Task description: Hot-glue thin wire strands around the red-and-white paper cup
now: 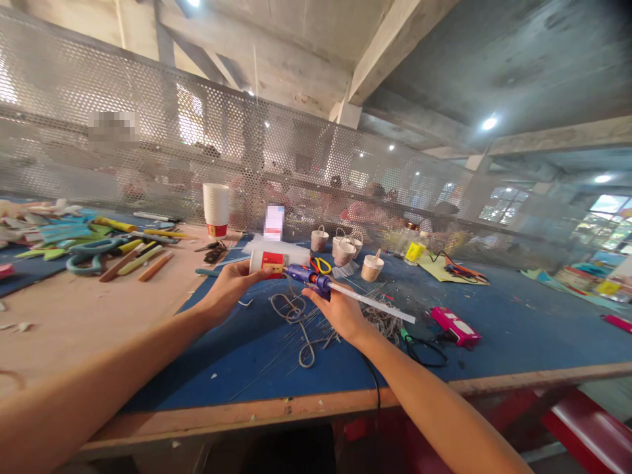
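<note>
My left hand (234,286) grips a white paper cup (257,261) with a red band, tipped on its side above the blue mat. In my right hand (343,309) is a blue glue gun (309,278), with a long clear glue stick (380,305) jutting from its back. The gun's nozzle points at the cup's red band, close to it; I cannot tell whether they touch. Below the hands lie a loop of grey cord (305,349) and a tangle of thin strands (390,322). Yellow-handled scissors (322,264) show just behind the gun.
A stack of paper cups (216,205) stands at the back left. Several small cord-wrapped cups (320,240) sit behind my hands. Teal scissors (93,253) and several tools lie left. A pink box (455,326) is on the right. A perforated metal screen (276,145) runs behind the table.
</note>
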Motion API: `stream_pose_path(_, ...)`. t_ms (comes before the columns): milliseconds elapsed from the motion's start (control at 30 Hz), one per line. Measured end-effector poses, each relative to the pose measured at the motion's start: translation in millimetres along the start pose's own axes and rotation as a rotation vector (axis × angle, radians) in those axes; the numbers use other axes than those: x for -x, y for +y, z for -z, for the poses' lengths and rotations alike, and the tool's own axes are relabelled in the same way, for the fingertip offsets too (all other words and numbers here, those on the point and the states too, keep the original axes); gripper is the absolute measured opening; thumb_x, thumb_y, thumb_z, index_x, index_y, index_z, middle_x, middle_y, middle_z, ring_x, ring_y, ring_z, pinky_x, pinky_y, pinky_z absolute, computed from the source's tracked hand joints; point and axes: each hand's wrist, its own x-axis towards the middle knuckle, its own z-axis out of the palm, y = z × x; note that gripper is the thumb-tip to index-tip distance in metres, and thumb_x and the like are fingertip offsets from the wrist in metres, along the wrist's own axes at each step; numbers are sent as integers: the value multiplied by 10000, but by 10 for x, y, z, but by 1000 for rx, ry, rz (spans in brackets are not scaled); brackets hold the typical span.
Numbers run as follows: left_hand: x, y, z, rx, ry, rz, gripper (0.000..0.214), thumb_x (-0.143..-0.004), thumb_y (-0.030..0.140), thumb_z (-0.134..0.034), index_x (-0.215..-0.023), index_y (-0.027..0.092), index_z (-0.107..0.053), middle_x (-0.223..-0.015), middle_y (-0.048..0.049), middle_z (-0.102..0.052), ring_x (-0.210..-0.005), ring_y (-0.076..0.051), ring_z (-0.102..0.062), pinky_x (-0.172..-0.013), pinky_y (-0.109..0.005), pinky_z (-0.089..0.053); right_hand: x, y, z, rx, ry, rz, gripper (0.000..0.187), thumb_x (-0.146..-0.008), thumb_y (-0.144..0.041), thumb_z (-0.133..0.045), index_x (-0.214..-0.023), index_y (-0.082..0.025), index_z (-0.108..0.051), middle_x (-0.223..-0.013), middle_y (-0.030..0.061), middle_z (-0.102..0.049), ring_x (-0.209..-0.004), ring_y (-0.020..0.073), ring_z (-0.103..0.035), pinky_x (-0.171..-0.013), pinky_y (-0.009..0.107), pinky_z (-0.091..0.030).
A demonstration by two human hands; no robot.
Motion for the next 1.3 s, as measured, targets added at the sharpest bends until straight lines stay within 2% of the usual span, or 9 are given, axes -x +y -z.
stream_pose_path(167,-11,-28,24,14,-20,-25,419,-701,491,-882,-1002,200,-858,-1040,-116,-847,-975,-338,-783,-895,-411,-603,-4,-21,11,-10,-7,-6,357,-968,-560,-638,-1098,-246,-748,-963,88,-799,-975,301,-751,-865,360,-555)
stream_pose_path(367,-11,-31,32,24,-6,-16,360,-712,471,-886,-949,201,-860,-990,-100,-853,-979,-338,-782,-915,-416,-598,-6,-44,30,-27,-10,-16,319,-957,-553,-657,-1063,-269,-756,-913,71,-789,-973,296,-746,-834,342,-557)
stream_pose_path(600,-16,-36,41,39,-20,-7,413,-710,491,-884,-999,198,-857,-977,-106,-852,-953,-341,-786,-896,-426,-609,-1,-36,21,-22,-6,-15,302,-950,-538,-676,-1029,-259,-758,-909,74,-784,-947,289,-743,-809,329,-550)
stream_pose_path(967,-12,-23,31,63,-38,-15,361,-739,459,-876,-979,191,-853,-988,-93,-853,-919,-282,-791,-864,-345,-612,15,-3,-7,82,-23,12,325,-972,-533,-651,-1018,-227,-749,-889,72,-782,-885,262,-743,-779,302,-536)
stream_pose_path(1167,-17,-34,35,67,-36,6,355,-741,454,-876,-964,179,-849,-939,-94,-852,-899,-295,-791,-828,-360,-624,19,10,-21,83,-14,10,324,-972,-537,-648,-1043,-239,-752,-871,61,-780,-901,267,-740,-784,307,-536)
stream_pose_path(1300,-21,-48,46,81,-38,21,361,-742,445,-880,-988,183,-849,-954,-88,-854,-862,-264,-790,-809,-321,-616,18,12,-23,85,-22,5,324,-970,-534,-651,-1024,-231,-754,-894,68,-783,-890,266,-739,-785,307,-534)
